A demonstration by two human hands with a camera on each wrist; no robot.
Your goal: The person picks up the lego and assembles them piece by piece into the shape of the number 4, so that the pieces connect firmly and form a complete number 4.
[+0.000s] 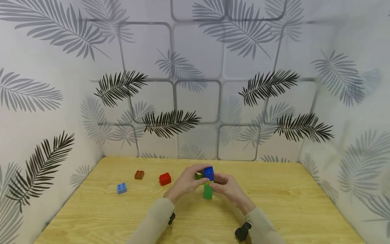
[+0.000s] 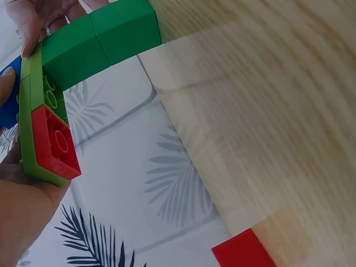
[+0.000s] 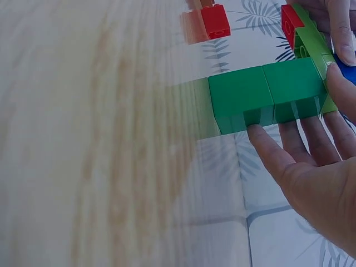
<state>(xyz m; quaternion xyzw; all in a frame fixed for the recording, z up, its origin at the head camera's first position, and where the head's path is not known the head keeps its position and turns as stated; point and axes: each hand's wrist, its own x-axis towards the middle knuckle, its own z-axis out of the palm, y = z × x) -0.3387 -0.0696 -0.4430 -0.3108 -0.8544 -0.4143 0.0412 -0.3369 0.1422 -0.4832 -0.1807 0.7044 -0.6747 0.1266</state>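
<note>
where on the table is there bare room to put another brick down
The widest bare patch of table lies right of the right hand, up to the right wall. Another is left of the left sleeve, nearer than the light blue brick. Crowded: the green stack, with the left hand close against it.

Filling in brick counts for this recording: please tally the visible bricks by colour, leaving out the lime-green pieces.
Dark green: 2, an upper dark green brick and a lower dark green brick
Red: 2, a loose red brick and a built-in red brick
Dark blue brick: 1
Light blue brick: 1
Brown brick: 1
Total: 7
</note>
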